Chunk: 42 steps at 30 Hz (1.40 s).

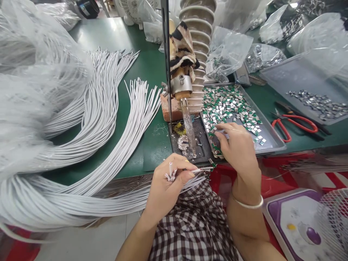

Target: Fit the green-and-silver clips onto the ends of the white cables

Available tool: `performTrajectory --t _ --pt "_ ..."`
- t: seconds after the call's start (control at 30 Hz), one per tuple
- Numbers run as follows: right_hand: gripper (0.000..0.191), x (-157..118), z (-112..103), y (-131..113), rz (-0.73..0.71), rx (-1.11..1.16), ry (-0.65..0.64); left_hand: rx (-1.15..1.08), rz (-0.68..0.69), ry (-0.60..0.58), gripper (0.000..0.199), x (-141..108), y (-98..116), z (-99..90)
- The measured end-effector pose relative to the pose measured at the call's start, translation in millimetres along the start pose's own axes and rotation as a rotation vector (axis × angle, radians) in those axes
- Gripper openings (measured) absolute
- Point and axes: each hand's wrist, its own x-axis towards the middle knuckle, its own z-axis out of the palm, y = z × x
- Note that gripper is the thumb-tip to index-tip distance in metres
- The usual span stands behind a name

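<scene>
My left hand is closed around several white cables, their cut ends poking up between the fingers. Thumb and forefinger pinch one cable, and a small green circuit board sits at its tip. Over the near left part of a metal tray, my right hand has thumb and forefinger drawn together around a small board at the pile's edge. Many loose boards with silvery tops and green ends lie in that tray. Between the hands stands a soldering iron, tip down over a dark plate with solder scraps.
Bundles of white cable cover the left of the green table. Behind the iron rises a ribbed hose, beside a brick. Red-handled pliers and a bin of metal parts stand right. A purple-white appliance sits lower right.
</scene>
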Motion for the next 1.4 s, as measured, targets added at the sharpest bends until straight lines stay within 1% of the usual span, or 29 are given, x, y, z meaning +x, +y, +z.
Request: performTrajectory --t 0.1,0.13,0.2,0.27,0.3,0.33,0.37,0.4,0.43,0.53,0.63,0.73,0.83,0.93,1.0,1.1,1.2,1.3,1.4 --pt "0.008 13 11 12 -0.027 -0.018 -0.042 -0.009 -0.04 -0.019 0.014 0 -1 2.2" --pt "0.009 14 10 14 -0.019 -0.014 -0.035 -0.013 -0.049 -0.019 0.012 0 -2 2.4" --pt "0.015 10 5 14 0.01 -0.024 -0.001 -0.019 -0.055 -0.007 0.009 -1 -4 2.6" --pt "0.012 0 -3 7 0.041 0.033 0.048 -0.019 -0.069 0.028 0.006 -1 -5 3.2" --pt "0.008 -7 -7 1 0.052 0.105 0.063 -0.023 -0.076 0.052 0.006 -1 -5 3.9" --pt "0.004 -15 -11 -6 0.067 0.256 0.081 -0.03 -0.082 0.078 0.007 0 -4 4.8" --pt "0.004 -23 -13 -14 0.07 0.441 0.063 -0.037 -0.09 0.101 0.009 1 -3 6.0" --pt "0.006 -31 -15 -23 0.068 0.589 0.012 -0.045 -0.094 0.116 0.012 3 -2 7.3" --pt "0.006 -38 -15 -31 0.071 0.685 -0.014 -0.05 -0.093 0.12 0.014 4 -1 8.7" --pt "0.009 -52 -12 -51 0.08 0.78 0.02 -0.052 -0.076 0.119 0.016 8 2 11.7" --pt "0.01 -56 -7 -60 0.087 0.791 0.065 -0.06 -0.063 0.144 0.016 9 3 12.4" --pt "0.011 -56 -4 -61 0.078 0.783 0.114 -0.061 -0.059 0.156 0.016 9 4 11.5" --pt "0.011 -57 -3 -60 0.055 0.751 0.125 -0.063 -0.056 0.15 0.017 10 5 10.9" --pt "0.013 -58 -5 -58 -0.033 0.637 0.114 -0.062 -0.058 0.147 0.018 12 6 11.1" --pt "0.018 -59 -5 -58 -0.095 0.532 0.131 -0.058 -0.055 0.151 0.019 14 8 10.9" --pt "0.021 -60 -6 -57 -0.1 0.432 0.242 -0.058 -0.041 0.157 0.02 14 12 9.5" --pt "0.019 -60 -5 -57 -0.139 0.512 0.347 -0.053 -0.019 0.163 0.021 14 14 7.6" --pt "0.025 -58 -6 -58 -0.233 0.602 0.366 -0.054 0.003 0.162 0.021 15 17 6.5" --pt "0.028 -55 -8 -59 -0.25 0.564 0.379 -0.07 0.004 0.162 0.022 17 20 6.5"
